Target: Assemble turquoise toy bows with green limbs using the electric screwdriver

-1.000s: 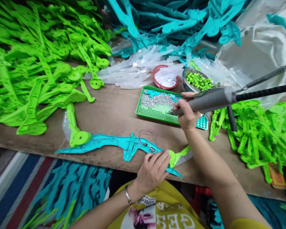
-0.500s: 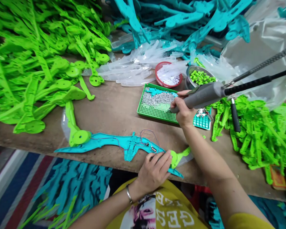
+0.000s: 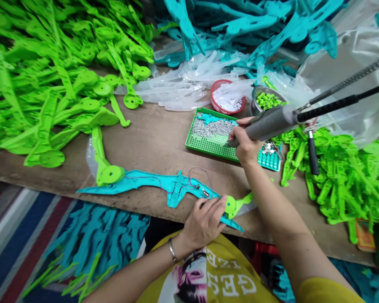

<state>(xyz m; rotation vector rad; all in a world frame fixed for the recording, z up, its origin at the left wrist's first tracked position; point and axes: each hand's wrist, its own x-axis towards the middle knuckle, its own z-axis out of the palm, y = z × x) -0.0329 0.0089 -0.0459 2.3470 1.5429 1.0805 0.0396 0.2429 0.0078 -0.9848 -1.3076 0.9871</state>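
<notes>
My right hand is wrapped round a grey electric screwdriver with its lower end over a green tray. Small silvery screws lie heaped in that tray, along with some blue plastic pieces. Near the table's front edge lies a blue plastic bow-shaped shell. My left hand is curled over its right part, pressing it down. A lime-green arm is joined to the shell beside my fingers, and another lime-green arm sits at the left end. Thin wires and a small metal part show inside the shell.
A large heap of lime-green parts covers the left side; more green parts lie right. Blue shells and clear plastic pieces are piled behind. A red basket, metal bowl and teal tray stand near the screwdriver.
The view has shifted slightly, so the table and piles appear a little to the right. Both hands keep their holds, and the screwdriver stays over the green tray.
</notes>
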